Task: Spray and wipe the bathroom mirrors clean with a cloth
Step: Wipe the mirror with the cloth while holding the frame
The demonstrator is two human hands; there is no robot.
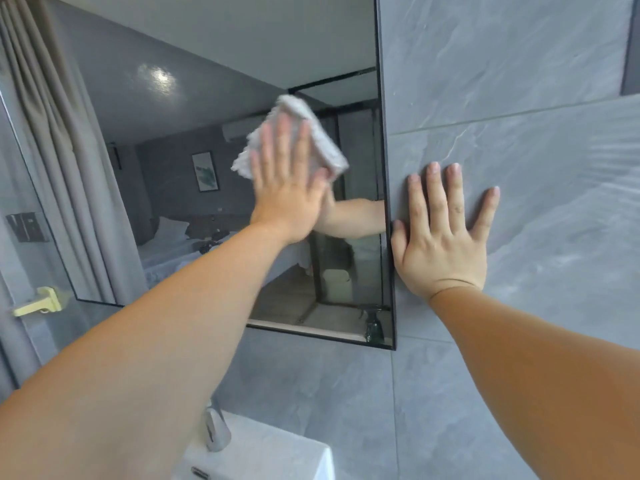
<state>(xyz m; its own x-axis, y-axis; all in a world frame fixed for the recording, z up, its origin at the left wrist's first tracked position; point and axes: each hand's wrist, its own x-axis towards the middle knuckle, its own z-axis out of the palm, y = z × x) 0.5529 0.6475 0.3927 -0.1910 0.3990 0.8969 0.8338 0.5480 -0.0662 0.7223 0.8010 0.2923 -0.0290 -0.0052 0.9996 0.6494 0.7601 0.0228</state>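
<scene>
A black-framed mirror [194, 98] hangs on the grey tiled wall. My left hand [289, 188] presses a folded grey-white cloth [322, 136] flat against the glass near the mirror's right side, fingers straight and a little blurred. My right hand [441, 233] lies flat on the grey wall tile just right of the mirror's frame, fingers spread. A dark spray bottle [374, 327] shows only as a reflection in the mirror's lower right corner.
A white washbasin [277, 455] with a chrome tap [216, 431] sits below the mirror. To the left are a grey curtain [52, 133], a wall switch plate [26, 226] and a pale yellow holder [41, 303]. Grey tiled wall [519, 81] fills the right.
</scene>
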